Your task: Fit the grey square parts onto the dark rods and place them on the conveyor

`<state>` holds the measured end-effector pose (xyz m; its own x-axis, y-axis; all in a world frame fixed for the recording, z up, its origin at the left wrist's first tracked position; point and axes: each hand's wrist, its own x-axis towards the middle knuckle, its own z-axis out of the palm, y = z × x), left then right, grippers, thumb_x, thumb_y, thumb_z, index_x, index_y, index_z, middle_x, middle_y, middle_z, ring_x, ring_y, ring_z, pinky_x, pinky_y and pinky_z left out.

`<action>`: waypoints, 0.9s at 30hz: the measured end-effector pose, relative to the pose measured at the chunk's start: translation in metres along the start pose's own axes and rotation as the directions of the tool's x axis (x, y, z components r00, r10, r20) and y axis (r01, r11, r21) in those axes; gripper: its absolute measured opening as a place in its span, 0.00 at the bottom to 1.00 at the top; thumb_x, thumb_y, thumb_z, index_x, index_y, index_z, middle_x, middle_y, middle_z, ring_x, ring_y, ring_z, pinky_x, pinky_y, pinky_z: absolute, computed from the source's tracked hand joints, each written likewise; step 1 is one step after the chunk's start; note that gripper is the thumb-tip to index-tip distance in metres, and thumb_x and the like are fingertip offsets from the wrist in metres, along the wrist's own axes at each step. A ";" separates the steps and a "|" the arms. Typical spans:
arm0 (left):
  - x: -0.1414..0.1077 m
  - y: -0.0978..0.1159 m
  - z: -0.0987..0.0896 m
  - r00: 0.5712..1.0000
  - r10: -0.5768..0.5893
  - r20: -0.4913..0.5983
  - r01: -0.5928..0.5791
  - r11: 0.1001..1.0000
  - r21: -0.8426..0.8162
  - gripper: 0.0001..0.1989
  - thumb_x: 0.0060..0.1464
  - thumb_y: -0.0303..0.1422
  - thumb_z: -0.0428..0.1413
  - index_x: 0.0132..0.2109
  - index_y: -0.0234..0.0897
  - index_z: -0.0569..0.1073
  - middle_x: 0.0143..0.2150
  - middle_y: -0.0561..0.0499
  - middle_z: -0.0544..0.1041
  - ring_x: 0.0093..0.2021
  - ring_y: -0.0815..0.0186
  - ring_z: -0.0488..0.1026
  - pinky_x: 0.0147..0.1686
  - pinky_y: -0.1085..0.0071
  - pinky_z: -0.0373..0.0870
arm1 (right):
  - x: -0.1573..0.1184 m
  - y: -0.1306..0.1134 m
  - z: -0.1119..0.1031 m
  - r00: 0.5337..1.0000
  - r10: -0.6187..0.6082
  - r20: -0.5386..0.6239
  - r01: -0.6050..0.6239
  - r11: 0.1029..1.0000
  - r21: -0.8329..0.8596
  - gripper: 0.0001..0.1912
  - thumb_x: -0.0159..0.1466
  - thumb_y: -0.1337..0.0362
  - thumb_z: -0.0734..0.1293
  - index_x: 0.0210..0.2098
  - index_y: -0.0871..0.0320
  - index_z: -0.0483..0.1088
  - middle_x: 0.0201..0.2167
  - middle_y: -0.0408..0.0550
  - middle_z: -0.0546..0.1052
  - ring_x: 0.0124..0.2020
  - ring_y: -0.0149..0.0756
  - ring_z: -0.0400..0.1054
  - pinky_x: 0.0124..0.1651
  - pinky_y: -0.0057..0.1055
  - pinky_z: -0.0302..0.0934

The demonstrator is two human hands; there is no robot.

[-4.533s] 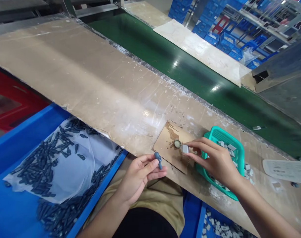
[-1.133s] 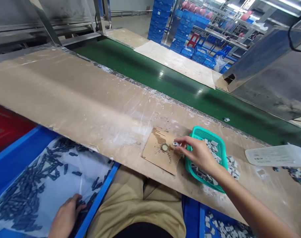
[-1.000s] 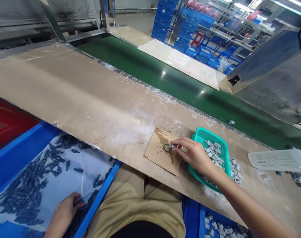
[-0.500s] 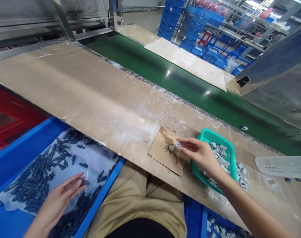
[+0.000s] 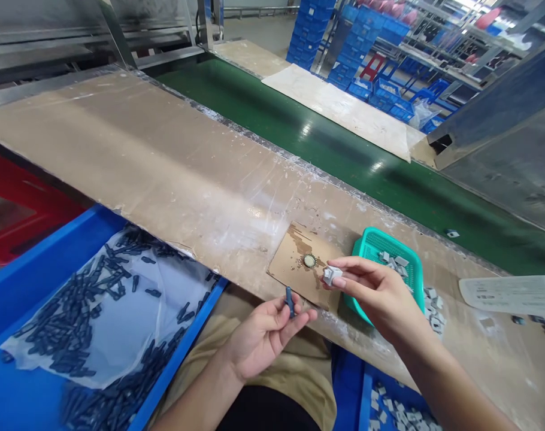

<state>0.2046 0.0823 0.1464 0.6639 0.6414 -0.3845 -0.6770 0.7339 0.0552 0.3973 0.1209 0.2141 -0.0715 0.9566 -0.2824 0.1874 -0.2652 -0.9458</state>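
Note:
My left hand (image 5: 263,335) pinches a dark blue-grey pin-like part (image 5: 289,301), held nearly upright over my lap by the table edge. Just to its right, my right hand (image 5: 375,290) grips a small white block (image 5: 332,275) between thumb and fingers, above a stained cardboard square (image 5: 281,261). On that cardboard lies a small round cap with a pale filling (image 5: 309,260). A green basket (image 5: 417,272) of white blocks sits partly behind my right hand. The blue bin (image 5: 39,269) at the left holds many dark parts on a plastic sheet.
Loose white blocks (image 5: 434,308) lie right of the basket. A green conveyor belt (image 5: 272,120) runs beyond the brown tabletop (image 5: 173,173), with one small block (image 5: 452,233) on it. A pale plastic piece (image 5: 510,294) and dark parts lie at the right.
My left hand has moved right from the blue bin, bringing the dark part near my right hand. My right hand has drawn back slightly from the round cap with the white block.

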 end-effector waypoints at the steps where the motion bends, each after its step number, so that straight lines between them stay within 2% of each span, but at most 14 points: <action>1: 0.002 -0.003 0.002 1.000 0.003 0.024 -0.003 1.000 0.022 0.07 0.53 0.21 0.53 0.39 0.29 0.74 0.36 0.47 0.74 0.50 0.60 0.72 0.54 0.65 0.67 | -0.004 -0.002 0.001 1.000 -0.014 -0.020 0.014 0.999 -0.032 0.17 0.51 0.59 0.74 0.39 0.56 0.75 0.33 0.51 0.79 0.35 0.40 0.74 0.41 0.36 0.70; 3: 0.005 -0.006 0.005 0.999 0.040 0.025 -0.042 0.995 0.088 0.08 0.52 0.22 0.54 0.40 0.31 0.73 0.39 0.47 0.74 0.53 0.56 0.68 0.55 0.54 0.66 | -0.011 -0.004 0.004 0.997 -0.049 -0.057 0.042 0.994 -0.103 0.16 0.50 0.58 0.74 0.38 0.55 0.75 0.34 0.50 0.79 0.35 0.41 0.74 0.40 0.36 0.71; 4: 0.007 -0.006 0.006 0.998 0.068 0.011 -0.069 0.988 0.136 0.09 0.52 0.23 0.55 0.42 0.32 0.72 0.42 0.46 0.74 0.54 0.55 0.68 0.54 0.53 0.66 | -0.015 -0.005 0.007 0.995 -0.067 -0.072 0.057 0.989 -0.138 0.15 0.51 0.58 0.73 0.38 0.54 0.76 0.34 0.49 0.79 0.34 0.41 0.74 0.38 0.36 0.71; 6: 0.009 -0.008 0.008 0.989 0.145 -0.032 -0.131 0.955 0.265 0.12 0.50 0.25 0.59 0.43 0.31 0.72 0.44 0.44 0.75 0.50 0.57 0.71 0.50 0.60 0.70 | -0.023 -0.005 0.012 0.990 -0.111 -0.088 0.092 0.975 -0.205 0.13 0.52 0.58 0.73 0.37 0.52 0.76 0.34 0.48 0.79 0.32 0.41 0.74 0.36 0.36 0.72; 8: 0.011 -0.010 0.010 0.968 0.243 -0.062 -0.199 0.894 0.403 0.15 0.47 0.28 0.62 0.43 0.30 0.73 0.42 0.43 0.77 0.43 0.60 0.75 0.44 0.67 0.73 | -0.029 -0.002 0.017 0.981 -0.172 -0.092 0.144 0.956 -0.256 0.11 0.52 0.59 0.72 0.36 0.50 0.77 0.33 0.47 0.79 0.31 0.41 0.74 0.34 0.37 0.73; 11: 0.013 -0.014 0.012 0.926 0.369 -0.074 -0.281 0.809 0.516 0.18 0.43 0.30 0.64 0.43 0.30 0.73 0.39 0.43 0.79 0.37 0.60 0.76 0.37 0.70 0.75 | -0.036 0.005 0.021 0.971 -0.229 -0.075 0.196 0.933 -0.302 0.11 0.53 0.61 0.71 0.37 0.48 0.76 0.33 0.46 0.78 0.32 0.40 0.74 0.34 0.37 0.73; 15: 0.013 -0.016 0.016 0.894 0.445 -0.059 -0.329 0.740 0.587 0.22 0.43 0.31 0.64 0.47 0.32 0.73 0.37 0.44 0.79 0.38 0.59 0.76 0.40 0.68 0.75 | -0.039 0.011 0.022 0.973 -0.217 -0.077 0.186 0.938 -0.293 0.12 0.54 0.62 0.71 0.39 0.47 0.76 0.35 0.46 0.78 0.34 0.40 0.74 0.37 0.37 0.73; 19: 0.013 -0.020 0.020 0.860 0.508 -0.046 -0.336 0.633 0.697 0.21 0.46 0.32 0.61 0.50 0.35 0.73 0.40 0.46 0.79 0.37 0.62 0.76 0.40 0.70 0.74 | -0.038 0.013 0.023 0.985 -0.153 -0.075 0.137 0.974 -0.181 0.14 0.54 0.62 0.72 0.41 0.49 0.73 0.36 0.47 0.78 0.35 0.40 0.74 0.40 0.39 0.73; 22: 0.012 -0.025 0.021 0.826 0.564 0.000 -0.340 0.498 0.798 0.17 0.50 0.33 0.59 0.48 0.38 0.74 0.41 0.48 0.79 0.35 0.63 0.76 0.38 0.73 0.74 | -0.037 0.015 0.024 0.986 -0.146 -0.080 0.135 0.983 -0.125 0.18 0.53 0.62 0.72 0.44 0.51 0.70 0.34 0.47 0.78 0.35 0.39 0.74 0.40 0.37 0.72; 27: 0.009 -0.027 0.019 0.727 0.673 0.139 -0.293 0.120 0.949 0.17 0.52 0.28 0.55 0.50 0.41 0.73 0.31 0.49 0.80 0.29 0.65 0.76 0.34 0.78 0.71 | -0.033 0.019 0.027 0.991 -0.116 -0.060 0.109 0.988 -0.107 0.20 0.54 0.61 0.72 0.44 0.52 0.64 0.31 0.47 0.78 0.33 0.38 0.74 0.39 0.35 0.71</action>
<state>0.2345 0.0728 0.1594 0.0710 0.9909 -0.1141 0.0260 0.1125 0.9933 0.3767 0.0806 0.2012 -0.0340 0.9864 -0.1610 0.2821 -0.1450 -0.9484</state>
